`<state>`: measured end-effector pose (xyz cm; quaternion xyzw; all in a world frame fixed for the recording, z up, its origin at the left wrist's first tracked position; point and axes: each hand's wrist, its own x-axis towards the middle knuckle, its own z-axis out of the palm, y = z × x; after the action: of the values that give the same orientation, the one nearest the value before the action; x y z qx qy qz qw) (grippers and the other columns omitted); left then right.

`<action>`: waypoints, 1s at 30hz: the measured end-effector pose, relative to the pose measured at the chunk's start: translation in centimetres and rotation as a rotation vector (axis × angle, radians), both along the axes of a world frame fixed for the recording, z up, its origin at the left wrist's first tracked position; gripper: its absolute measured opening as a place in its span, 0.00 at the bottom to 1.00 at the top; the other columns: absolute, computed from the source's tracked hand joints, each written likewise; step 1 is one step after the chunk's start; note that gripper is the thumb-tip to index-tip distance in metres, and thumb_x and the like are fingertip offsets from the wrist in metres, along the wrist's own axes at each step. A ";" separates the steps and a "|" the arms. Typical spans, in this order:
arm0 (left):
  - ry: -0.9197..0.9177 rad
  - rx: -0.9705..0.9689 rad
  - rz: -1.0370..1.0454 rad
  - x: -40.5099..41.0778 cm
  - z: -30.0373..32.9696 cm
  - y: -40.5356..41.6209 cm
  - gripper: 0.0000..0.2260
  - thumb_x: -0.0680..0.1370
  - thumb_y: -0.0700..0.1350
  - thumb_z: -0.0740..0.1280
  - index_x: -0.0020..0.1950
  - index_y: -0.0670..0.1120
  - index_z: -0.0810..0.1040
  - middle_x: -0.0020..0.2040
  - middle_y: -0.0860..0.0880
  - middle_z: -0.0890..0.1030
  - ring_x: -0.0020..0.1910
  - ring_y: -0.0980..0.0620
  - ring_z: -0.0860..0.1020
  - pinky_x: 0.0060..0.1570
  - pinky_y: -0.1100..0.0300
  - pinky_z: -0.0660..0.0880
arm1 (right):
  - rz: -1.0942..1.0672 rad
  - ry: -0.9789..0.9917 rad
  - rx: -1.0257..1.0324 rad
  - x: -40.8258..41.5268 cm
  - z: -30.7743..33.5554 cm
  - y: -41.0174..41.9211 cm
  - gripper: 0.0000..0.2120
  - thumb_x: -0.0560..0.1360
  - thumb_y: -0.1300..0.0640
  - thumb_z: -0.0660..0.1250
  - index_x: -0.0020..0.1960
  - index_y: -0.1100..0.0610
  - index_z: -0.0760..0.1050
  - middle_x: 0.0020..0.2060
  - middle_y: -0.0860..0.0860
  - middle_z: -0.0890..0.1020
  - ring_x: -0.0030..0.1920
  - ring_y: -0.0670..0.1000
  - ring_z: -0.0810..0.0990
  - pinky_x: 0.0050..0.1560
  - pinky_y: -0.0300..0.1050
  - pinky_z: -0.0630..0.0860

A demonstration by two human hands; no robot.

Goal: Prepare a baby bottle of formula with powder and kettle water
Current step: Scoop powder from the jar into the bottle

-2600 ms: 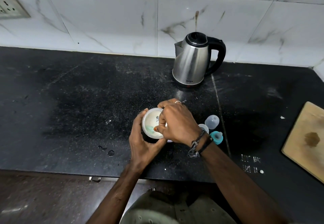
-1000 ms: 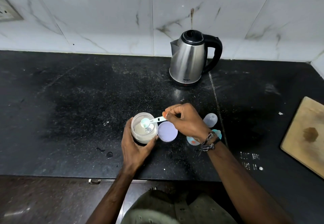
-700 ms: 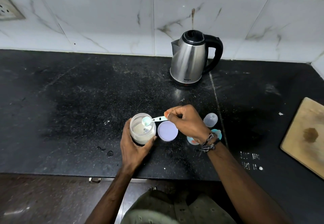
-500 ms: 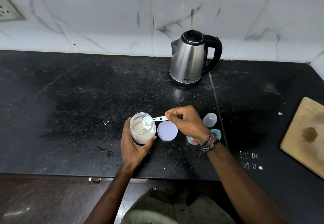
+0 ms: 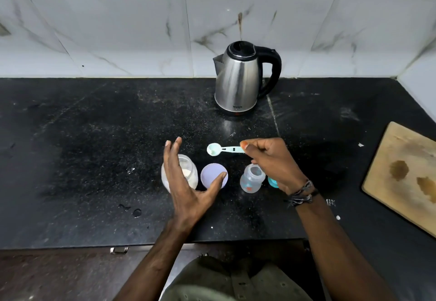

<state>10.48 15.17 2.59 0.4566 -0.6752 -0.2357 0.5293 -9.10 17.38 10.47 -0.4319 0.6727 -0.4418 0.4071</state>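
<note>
An open jar of white powder stands on the black counter. Its pale lilac lid lies just to its right. My left hand hovers over the jar with fingers spread, holding nothing. My right hand pinches the handle of a small pale-green scoop, held level above the counter. The open clear baby bottle stands below that hand, with a teal bottle part partly hidden beside it. A steel kettle with a black handle stands behind.
A wooden cutting board lies at the right edge of the counter. White marble tiles form the wall behind. Small water drops and powder specks dot the counter near the front edge.
My left hand has let go of the powder jar and opened above it. My right hand has carried the scoop out of the jar and to the right, toward the bottle.
</note>
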 end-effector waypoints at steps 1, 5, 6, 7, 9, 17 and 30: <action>0.000 0.007 -0.030 -0.7 0.0 0.1 0.48 0.69 0.56 0.79 0.79 0.36 0.61 0.79 0.40 0.66 0.82 0.41 0.59 0.79 0.40 0.60 | -0.025 -0.014 -0.001 -0.7 0.1 0.4 0.06 0.79 0.55 0.69 0.50 0.54 0.84 0.48 0.58 0.86 0.42 0.44 0.82 0.46 0.46 0.80; 0.012 0.102 -0.159 -3.4 -0.3 0.9 0.50 0.68 0.55 0.81 0.81 0.42 0.58 0.80 0.43 0.64 0.83 0.44 0.57 0.81 0.52 0.56 | -0.121 -0.058 0.002 -3.5 0.2 2.3 0.09 0.79 0.54 0.69 0.50 0.59 0.84 0.35 0.50 0.83 0.38 0.44 0.78 0.43 0.41 0.75; -0.006 0.119 -0.189 -4.0 -0.6 1.1 0.51 0.67 0.55 0.81 0.81 0.43 0.57 0.81 0.43 0.64 0.83 0.45 0.56 0.81 0.54 0.55 | -0.139 -0.057 0.001 -4.1 0.2 2.8 0.09 0.79 0.54 0.69 0.49 0.58 0.85 0.38 0.56 0.84 0.40 0.48 0.78 0.44 0.46 0.76; -0.028 0.138 -0.221 -4.6 -1.1 1.3 0.51 0.67 0.56 0.81 0.82 0.43 0.56 0.81 0.43 0.63 0.84 0.46 0.55 0.81 0.55 0.54 | -0.155 -0.045 -0.005 -4.6 0.2 3.2 0.08 0.79 0.54 0.69 0.48 0.57 0.85 0.42 0.59 0.86 0.42 0.48 0.79 0.45 0.47 0.77; -0.067 0.205 -0.282 -5.5 -2.3 1.7 0.52 0.67 0.60 0.78 0.82 0.43 0.56 0.82 0.44 0.61 0.84 0.47 0.53 0.81 0.60 0.51 | -0.196 -0.018 -0.009 -5.4 0.0 3.9 0.06 0.79 0.54 0.69 0.48 0.53 0.85 0.48 0.59 0.86 0.45 0.47 0.80 0.48 0.49 0.80; -0.123 0.402 -0.379 -8.0 -4.8 2.0 0.49 0.67 0.52 0.84 0.81 0.44 0.61 0.79 0.50 0.66 0.78 0.51 0.66 0.77 0.51 0.66 | -0.238 0.023 -0.017 -7.1 -0.5 6.2 0.08 0.78 0.58 0.70 0.43 0.48 0.84 0.45 0.48 0.87 0.43 0.45 0.80 0.42 0.38 0.76; -0.039 0.372 -0.361 -9.0 -4.0 1.8 0.26 0.69 0.41 0.83 0.63 0.52 0.78 0.56 0.61 0.83 0.56 0.67 0.81 0.55 0.71 0.76 | -0.164 0.173 0.001 -7.4 -1.1 6.3 0.06 0.77 0.59 0.72 0.42 0.57 0.85 0.45 0.49 0.86 0.48 0.41 0.83 0.49 0.28 0.76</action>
<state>1.44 17.00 -1.40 0.4226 -0.7008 -0.4376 0.3726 -16.51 23.65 9.36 -0.4115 0.7388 -0.4343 0.3101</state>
